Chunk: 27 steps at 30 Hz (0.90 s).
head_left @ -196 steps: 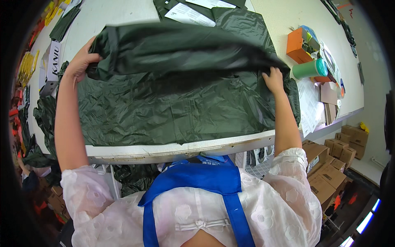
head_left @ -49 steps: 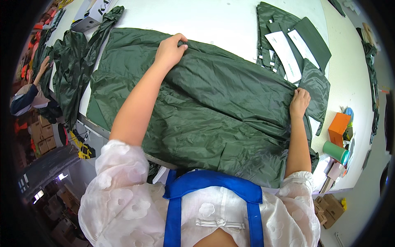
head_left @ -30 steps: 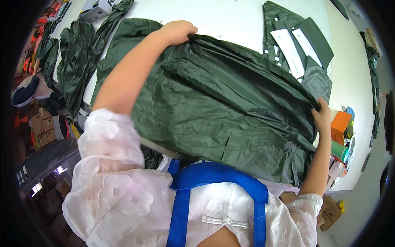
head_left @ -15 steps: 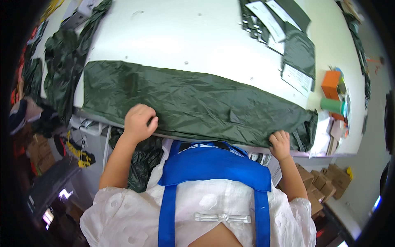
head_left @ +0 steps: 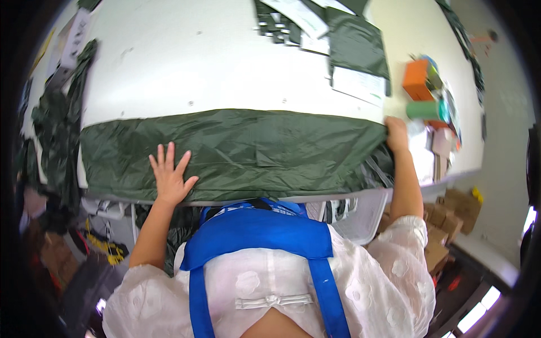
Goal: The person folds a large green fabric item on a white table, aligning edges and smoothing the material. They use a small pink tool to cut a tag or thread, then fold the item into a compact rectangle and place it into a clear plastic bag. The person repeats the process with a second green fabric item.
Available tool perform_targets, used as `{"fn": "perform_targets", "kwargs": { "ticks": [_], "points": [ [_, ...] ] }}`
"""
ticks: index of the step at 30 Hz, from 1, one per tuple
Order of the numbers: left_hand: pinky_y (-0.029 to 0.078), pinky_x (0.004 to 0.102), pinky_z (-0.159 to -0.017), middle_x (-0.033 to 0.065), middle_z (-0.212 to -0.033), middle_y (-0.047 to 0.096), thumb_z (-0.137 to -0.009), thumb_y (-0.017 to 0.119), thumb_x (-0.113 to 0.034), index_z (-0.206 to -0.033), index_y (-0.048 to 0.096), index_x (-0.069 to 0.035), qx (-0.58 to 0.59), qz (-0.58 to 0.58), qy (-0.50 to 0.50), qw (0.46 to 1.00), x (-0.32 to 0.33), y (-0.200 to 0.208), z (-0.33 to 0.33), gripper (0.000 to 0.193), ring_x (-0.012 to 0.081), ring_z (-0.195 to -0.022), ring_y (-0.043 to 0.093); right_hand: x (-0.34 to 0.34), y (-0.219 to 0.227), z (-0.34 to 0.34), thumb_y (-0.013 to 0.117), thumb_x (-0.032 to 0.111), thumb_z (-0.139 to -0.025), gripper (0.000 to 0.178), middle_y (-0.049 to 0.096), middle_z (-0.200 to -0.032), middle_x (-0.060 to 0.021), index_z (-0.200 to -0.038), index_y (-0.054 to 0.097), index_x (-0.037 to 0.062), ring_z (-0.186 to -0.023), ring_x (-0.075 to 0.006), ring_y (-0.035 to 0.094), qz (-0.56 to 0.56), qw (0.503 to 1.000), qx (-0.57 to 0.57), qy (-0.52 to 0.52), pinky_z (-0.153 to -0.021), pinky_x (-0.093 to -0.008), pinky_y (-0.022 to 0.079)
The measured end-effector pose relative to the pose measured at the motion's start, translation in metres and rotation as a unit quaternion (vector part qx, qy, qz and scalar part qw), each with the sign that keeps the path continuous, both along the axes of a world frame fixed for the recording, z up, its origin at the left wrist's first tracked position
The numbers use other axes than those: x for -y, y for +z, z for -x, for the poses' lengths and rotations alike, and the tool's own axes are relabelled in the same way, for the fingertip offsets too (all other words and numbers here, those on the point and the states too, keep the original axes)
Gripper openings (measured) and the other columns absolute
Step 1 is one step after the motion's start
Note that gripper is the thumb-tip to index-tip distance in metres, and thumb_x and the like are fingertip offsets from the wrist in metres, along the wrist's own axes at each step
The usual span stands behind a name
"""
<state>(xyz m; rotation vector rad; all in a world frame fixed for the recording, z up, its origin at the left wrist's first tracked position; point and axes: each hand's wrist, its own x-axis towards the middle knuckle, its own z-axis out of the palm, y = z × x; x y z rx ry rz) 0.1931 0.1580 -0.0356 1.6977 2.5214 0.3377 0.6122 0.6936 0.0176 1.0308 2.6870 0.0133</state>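
Note:
A long strip of dark green, crinkled waterproof fabric (head_left: 253, 141) lies folded along the near edge of the white table (head_left: 152, 67). My left hand (head_left: 170, 177) rests flat on its left part, fingers spread. At the strip's far right corner, my right hand (head_left: 397, 134) is closed on the fabric's edge; its fingertips are partly hidden. Loose, bunched dark folds (head_left: 378, 166) gather at the right end, beside my right wrist.
Dark green pouches (head_left: 355, 42) and white printed cards (head_left: 358, 84) lie at the far right. An orange box (head_left: 417, 80) and a green cylinder (head_left: 422, 110) stand beyond my right hand. Crumpled green fabric (head_left: 53, 135) hangs at the left. Cardboard boxes (head_left: 462, 211) sit below right.
My left hand has gone from curled to flat and spread on the fabric. My right hand has moved from the near right edge up to the far right corner. The head view has shifted right.

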Motion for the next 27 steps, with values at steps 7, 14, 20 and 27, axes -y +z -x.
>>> {"fn": "perform_targets", "kwargs": {
  "ticks": [7,14,20,27],
  "points": [
    [0.008,0.0692,-0.108,0.0118,-0.156,0.018,-0.075,0.067,-0.057,-0.138,0.046,-0.034,0.008,-0.007,0.038,0.999,-0.029,-0.005,-0.016,0.070,0.0424,-0.142,0.012,0.009,0.046,0.053,0.058,0.006,-0.080,0.052,0.039,-0.145,-0.0140,-0.131,0.049,0.0070,-0.135,-0.0368,0.032,-0.085,0.971,0.208,-0.079,-0.109,-0.0494,0.029],
    [0.008,0.0612,-0.114,0.0077,-0.158,0.015,-0.084,0.060,-0.054,-0.143,0.038,-0.038,0.090,-0.024,0.029,0.995,-0.014,-0.002,-0.016,0.065,0.0397,-0.144,0.012,0.271,0.029,0.220,0.077,0.028,-0.070,0.070,0.035,-0.149,-0.0151,-0.135,0.051,0.0180,-0.143,-0.0401,0.018,0.235,0.919,-0.149,0.279,-0.111,-0.0647,0.007],
    [0.039,0.0476,-0.096,0.0134,-0.126,0.050,-0.080,0.067,-0.020,-0.123,0.056,-0.008,0.010,-0.152,0.281,0.948,0.073,0.007,-0.015,0.046,0.0352,-0.114,0.047,0.323,-0.024,0.226,0.077,0.029,-0.071,0.065,0.050,-0.129,-0.0113,-0.131,0.055,0.0141,-0.117,-0.0327,0.047,0.201,0.900,-0.239,0.303,-0.098,-0.0466,0.035],
    [0.034,0.0429,-0.105,0.0090,-0.117,0.059,-0.081,0.065,-0.028,-0.118,0.061,-0.008,0.079,-0.133,0.019,0.988,0.047,0.009,-0.061,0.043,0.0277,-0.116,0.050,0.338,-0.017,0.249,0.063,0.005,-0.076,0.048,0.054,-0.080,-0.0094,-0.123,0.059,0.0068,-0.073,-0.0274,0.056,0.175,0.876,-0.233,0.385,-0.064,-0.0378,0.048]
  ]
}}
